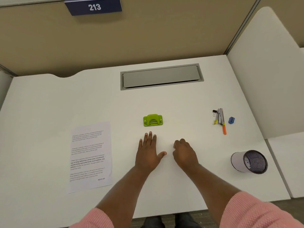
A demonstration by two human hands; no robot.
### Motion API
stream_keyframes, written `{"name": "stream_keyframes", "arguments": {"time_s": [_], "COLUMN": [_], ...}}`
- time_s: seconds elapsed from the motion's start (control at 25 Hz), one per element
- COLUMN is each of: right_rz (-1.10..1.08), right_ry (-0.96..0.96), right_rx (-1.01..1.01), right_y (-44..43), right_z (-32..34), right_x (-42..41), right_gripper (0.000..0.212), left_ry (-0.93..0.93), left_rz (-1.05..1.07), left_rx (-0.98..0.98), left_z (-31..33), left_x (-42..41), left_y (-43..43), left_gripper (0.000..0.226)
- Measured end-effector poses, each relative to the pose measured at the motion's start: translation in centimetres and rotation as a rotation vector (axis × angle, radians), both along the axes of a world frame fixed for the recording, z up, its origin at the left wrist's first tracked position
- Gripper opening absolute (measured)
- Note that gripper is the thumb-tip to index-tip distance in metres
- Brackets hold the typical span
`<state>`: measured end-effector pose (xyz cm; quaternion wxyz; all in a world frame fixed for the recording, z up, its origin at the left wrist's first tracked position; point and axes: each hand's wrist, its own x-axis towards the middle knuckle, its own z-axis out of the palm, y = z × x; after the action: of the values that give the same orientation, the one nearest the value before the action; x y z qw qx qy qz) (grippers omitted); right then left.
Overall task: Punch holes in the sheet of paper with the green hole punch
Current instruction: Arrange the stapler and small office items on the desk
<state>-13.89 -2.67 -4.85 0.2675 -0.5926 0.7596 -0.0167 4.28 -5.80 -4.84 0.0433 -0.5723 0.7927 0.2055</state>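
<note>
Nothing is held yet: the left hand [148, 153] lies flat, fingers spread, and the right hand [185, 153] is loosely curled and empty. The punch [153, 120] sits just beyond them, the paper [90, 157] well to the left. Next, probably, bring the paper to the punch's slot. The sheet reads "RECEIVED"; a sign [93, 7] says "213".
</note>
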Motion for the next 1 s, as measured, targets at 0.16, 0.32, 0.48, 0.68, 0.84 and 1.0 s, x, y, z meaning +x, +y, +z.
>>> {"name": "stream_keyframes", "arguments": {"time_s": [0.16,0.32,0.48,0.68,0.84,1.0], "right_rz": [-0.088,-0.182,-0.283,-0.409,-0.430,-0.482], "right_ry": [-0.017,0.027,0.047,0.028,0.061,0.071], "right_rx": [-0.051,-0.098,-0.121,-0.169,-0.200,-0.238], "right_y": [-0.2,-1.1,-2.5,-4.0,-5.0,-5.4], "right_z": [0.6,1.5,2.4,2.5,2.3,2.1], "right_x": [-1.8,-6.0,-10.8,-16.3,-19.6,-21.6], "right_gripper": [0.026,0.027,0.030,0.030,0.029,0.026], "left_ry": [0.036,0.065,0.078,0.024,-0.077,-0.115], "left_rz": [-0.057,-0.138,-0.224,-0.327,-0.398,-0.403], "left_rx": [0.013,0.006,0.000,0.066,0.152,0.169], "left_z": [0.5,1.0,1.2,0.0,-1.3,-1.7], "left_x": [-2.8,-7.4,-12.7,-18.9,-21.3,-21.6], "left_y": [-0.8,-1.8,-3.0,-3.9,-4.1,-3.9], "left_gripper": [0.089,0.086,0.083,0.085,0.083,0.084]}}
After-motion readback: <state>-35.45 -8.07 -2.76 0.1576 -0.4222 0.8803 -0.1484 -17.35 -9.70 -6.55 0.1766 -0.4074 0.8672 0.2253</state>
